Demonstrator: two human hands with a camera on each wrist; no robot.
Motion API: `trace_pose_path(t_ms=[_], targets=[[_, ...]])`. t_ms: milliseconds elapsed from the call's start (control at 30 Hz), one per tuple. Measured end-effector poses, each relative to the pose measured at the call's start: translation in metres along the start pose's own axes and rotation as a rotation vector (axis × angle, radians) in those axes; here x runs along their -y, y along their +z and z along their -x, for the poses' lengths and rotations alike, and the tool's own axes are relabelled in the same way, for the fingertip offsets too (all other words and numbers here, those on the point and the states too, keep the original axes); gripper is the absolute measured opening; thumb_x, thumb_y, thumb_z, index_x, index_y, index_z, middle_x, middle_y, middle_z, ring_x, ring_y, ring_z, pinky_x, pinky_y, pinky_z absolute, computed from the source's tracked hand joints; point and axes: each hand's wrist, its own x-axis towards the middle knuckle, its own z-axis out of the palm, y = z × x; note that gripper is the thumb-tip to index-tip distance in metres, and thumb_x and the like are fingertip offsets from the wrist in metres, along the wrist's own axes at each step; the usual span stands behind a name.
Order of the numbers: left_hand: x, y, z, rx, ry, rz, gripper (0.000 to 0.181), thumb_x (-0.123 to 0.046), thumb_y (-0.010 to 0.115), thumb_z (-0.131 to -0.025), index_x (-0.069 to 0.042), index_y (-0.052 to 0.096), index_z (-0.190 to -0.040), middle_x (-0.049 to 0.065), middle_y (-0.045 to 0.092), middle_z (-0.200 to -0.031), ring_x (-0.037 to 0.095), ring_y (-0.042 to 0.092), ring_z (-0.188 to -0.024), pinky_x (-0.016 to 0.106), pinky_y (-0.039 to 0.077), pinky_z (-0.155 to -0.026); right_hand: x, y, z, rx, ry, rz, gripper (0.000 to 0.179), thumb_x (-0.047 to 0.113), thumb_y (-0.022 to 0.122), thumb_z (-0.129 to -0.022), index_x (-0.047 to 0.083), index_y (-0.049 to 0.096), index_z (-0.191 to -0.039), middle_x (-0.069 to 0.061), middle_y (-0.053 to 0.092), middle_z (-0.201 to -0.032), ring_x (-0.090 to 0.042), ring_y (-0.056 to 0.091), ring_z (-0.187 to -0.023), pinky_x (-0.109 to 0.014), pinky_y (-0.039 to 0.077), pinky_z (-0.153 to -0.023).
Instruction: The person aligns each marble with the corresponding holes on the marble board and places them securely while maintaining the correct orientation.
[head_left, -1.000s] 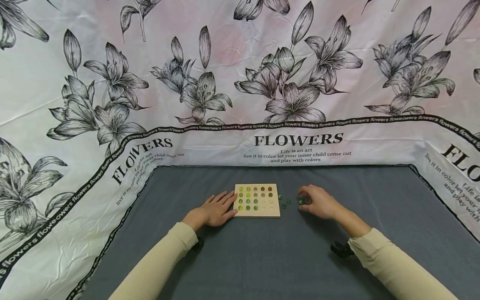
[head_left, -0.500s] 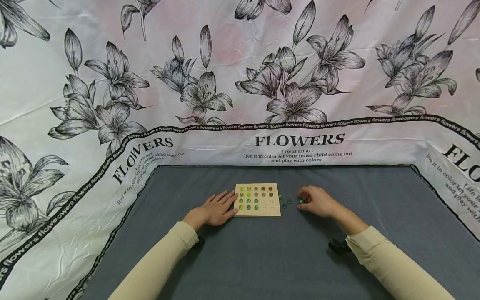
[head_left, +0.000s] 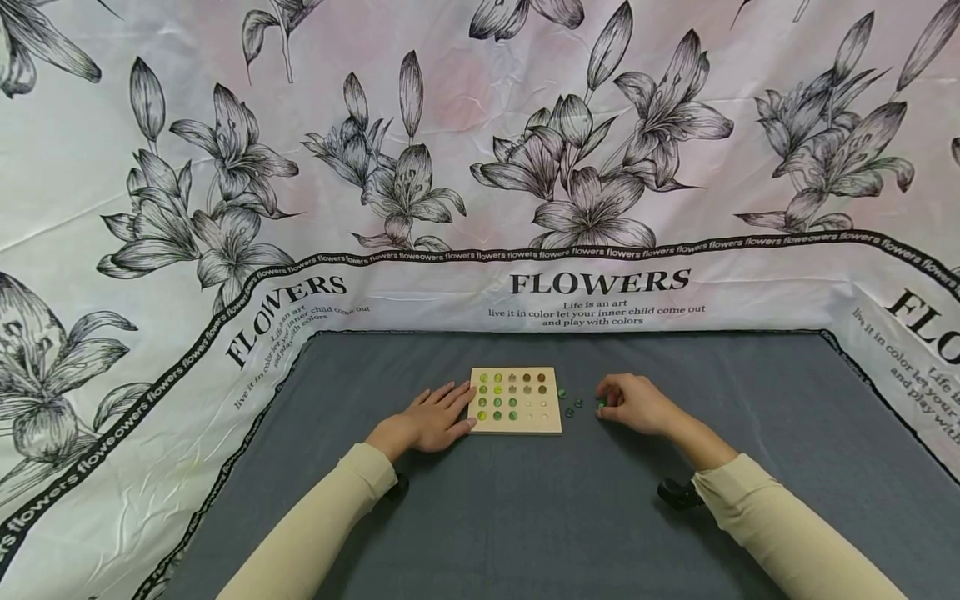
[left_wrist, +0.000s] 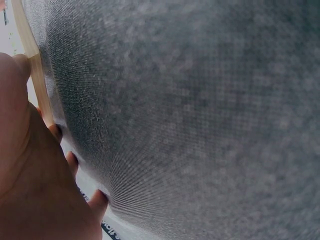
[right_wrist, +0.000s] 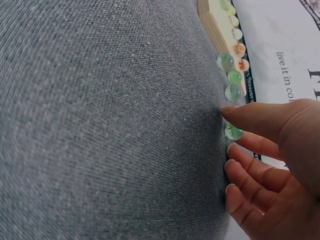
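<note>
My left hand rests with fingers spread at the left edge of a pale wooden board, fingertips and thumb touching it. Glass marbles in yellow, green and brownish tones sit in rows of hollows on the board; several hollows at the front right hold none. Right of the board, my right hand is low on the cloth with thumb and index finger around a green marble. Three loose marbles lie between that hand and the board: a bright green marble, a clear greenish marble and another greenish marble.
A grey cloth covers the table. Its white border with printed lettering runs along the back, and a flower-patterned sheet rises behind. Dark wrist devices show under both sleeves, such as the right one.
The right hand stays almost in place at the green marble, its thumb and index finger drawing in a little around it. The left hand and board keep their places.
</note>
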Motion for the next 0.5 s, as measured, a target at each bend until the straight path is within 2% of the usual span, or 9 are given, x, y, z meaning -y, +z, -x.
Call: trace_pose_path(t_ms=[267,500], targets=[[0.011,0.011,-0.013,0.0,-0.018,-0.02,0.067,-0.057,0.027,-0.11,-0.026,0.009,-0.167,-0.005,0.004,-0.173,0.022,0.005,-0.159,0.055,0.008,-0.126,-0.001,0.001,0.0,-0.024,-0.017,0.006,0.02,0.008,0.077,-0.091,-0.003,0.069,-0.105,-0.002,0.063,-0.08,-0.013,0.055,-0.068,-0.033,0.046,-0.063],[0.015,0.017,-0.015,-0.01,-0.015,-0.014,0.067,-0.058,0.027,-0.11,-0.027,0.01,-0.167,-0.006,0.004,-0.173,0.021,0.005,-0.159,0.056,0.009,-0.126,0.001,0.003,0.002,-0.036,-0.014,0.019,0.012,0.008,0.076,-0.091,0.0,0.071,-0.099,-0.001,0.065,-0.082,-0.012,0.057,-0.072,-0.033,0.047,-0.065]])
